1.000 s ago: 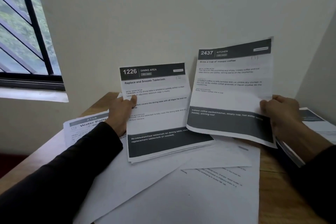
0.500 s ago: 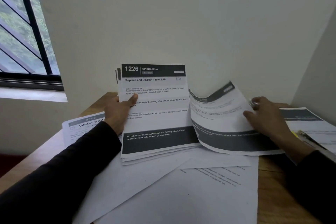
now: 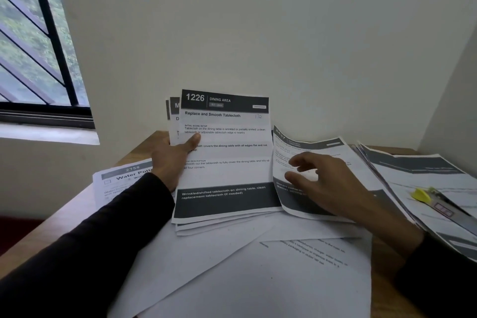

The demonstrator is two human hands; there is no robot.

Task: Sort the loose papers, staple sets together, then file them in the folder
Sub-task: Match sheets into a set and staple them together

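Observation:
My left hand (image 3: 173, 160) grips a small stack of printed sheets (image 3: 227, 175), thumb on the top page headed "1226 Dining Area", holding it tilted up off the table. To its right the "2437" sheet (image 3: 309, 147) lies curled on the pile. My right hand (image 3: 325, 183) hovers over that sheet with fingers spread and loosely bent, holding nothing. At the far right a pile of papers (image 3: 418, 170) carries a stapler (image 3: 446, 206) with a yellow part.
Loose white sheets (image 3: 245, 273) cover the near part of the wooden table (image 3: 382, 253). A "2758 Water" sheet (image 3: 124, 175) lies at the left edge. Walls close off the back and right; a barred window (image 3: 33, 41) is on the left.
My right hand lowered the "2437" sheet onto the pile, let go of it and drew back toward the centre. The left hand kept the stack raised.

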